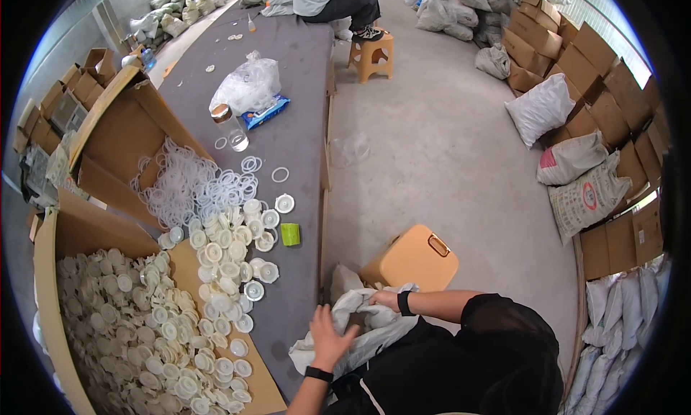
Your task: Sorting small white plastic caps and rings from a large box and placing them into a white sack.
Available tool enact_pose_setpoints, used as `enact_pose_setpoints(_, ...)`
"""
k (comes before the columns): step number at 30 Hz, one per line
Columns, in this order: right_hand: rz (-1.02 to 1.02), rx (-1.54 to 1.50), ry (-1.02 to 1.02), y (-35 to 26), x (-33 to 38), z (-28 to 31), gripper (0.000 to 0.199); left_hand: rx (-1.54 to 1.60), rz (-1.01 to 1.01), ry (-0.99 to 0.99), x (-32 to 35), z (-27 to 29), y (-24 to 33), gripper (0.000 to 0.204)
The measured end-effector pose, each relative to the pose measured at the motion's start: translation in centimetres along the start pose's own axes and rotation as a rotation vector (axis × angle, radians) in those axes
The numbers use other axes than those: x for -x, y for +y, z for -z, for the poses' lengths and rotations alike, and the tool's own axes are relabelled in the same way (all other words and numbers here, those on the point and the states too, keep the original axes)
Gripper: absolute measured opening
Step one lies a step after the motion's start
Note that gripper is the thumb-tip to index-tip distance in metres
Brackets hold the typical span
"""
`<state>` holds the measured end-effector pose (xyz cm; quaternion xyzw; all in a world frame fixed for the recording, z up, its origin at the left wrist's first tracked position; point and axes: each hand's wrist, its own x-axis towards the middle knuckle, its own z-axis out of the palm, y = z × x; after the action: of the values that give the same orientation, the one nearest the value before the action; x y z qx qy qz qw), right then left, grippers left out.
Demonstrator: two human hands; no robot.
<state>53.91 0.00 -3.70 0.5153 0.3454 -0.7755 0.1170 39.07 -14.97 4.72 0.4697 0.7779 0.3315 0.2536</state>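
Note:
At the table's edge, close to my body, a white woven sack [389, 330] has its mouth spread wide. My right hand [386, 300] grips the sack's far rim, its fingers partly hidden by the fabric. Over the near left side of the sack is my left hand [331, 337], fingers apart and holding nothing I can see. Something dark brown shows inside the mouth, too little of it to name. Left of my hands, round whitish plastic caps [230, 264] lie heaped on the table, beside a light green block [290, 234].
An open carton [47, 300] full of caps stands at left. Pale rings [205, 188] spill from another carton [108, 156]. Farther up the grey table [288, 62] are a glass bottle [232, 129], a blue packet [266, 113] and a plastic bag [248, 84]. An orange stool [414, 260] stands ahead.

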Motion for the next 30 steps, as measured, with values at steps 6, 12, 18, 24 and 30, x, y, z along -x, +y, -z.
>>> enact_pose_setpoints(6, 0.039, -0.357, -0.398, -4.0, 3.8, -1.1, 0.024, -0.378, 0.185, -0.069, 0.8, -2.8, -2.0, 0.099)
enact_pose_setpoints(12, 0.349, -0.621, -0.742, -9.0, 13.0, 1.2, 0.038, -0.269, 0.227, 0.182, -1.5, -2.7, -3.7, 0.078)
enact_pose_setpoints(18, 0.560, -0.628, -0.500, -14.2, 17.2, 2.6, 0.036, 1.384, 0.905, -0.396, -7.1, -3.7, -0.6, 0.031)
enact_pose_setpoints(24, 0.791, -0.415, -0.213, -18.8, 18.6, 7.7, 0.035, 1.755, 0.787, -0.780, -11.5, 1.0, 8.1, 0.031)
enact_pose_setpoints(30, 1.150, 0.621, 0.136, -18.5, 10.0, 10.8, 0.052, 1.998, 0.584, -0.948, -17.1, 4.2, 16.3, 0.029)
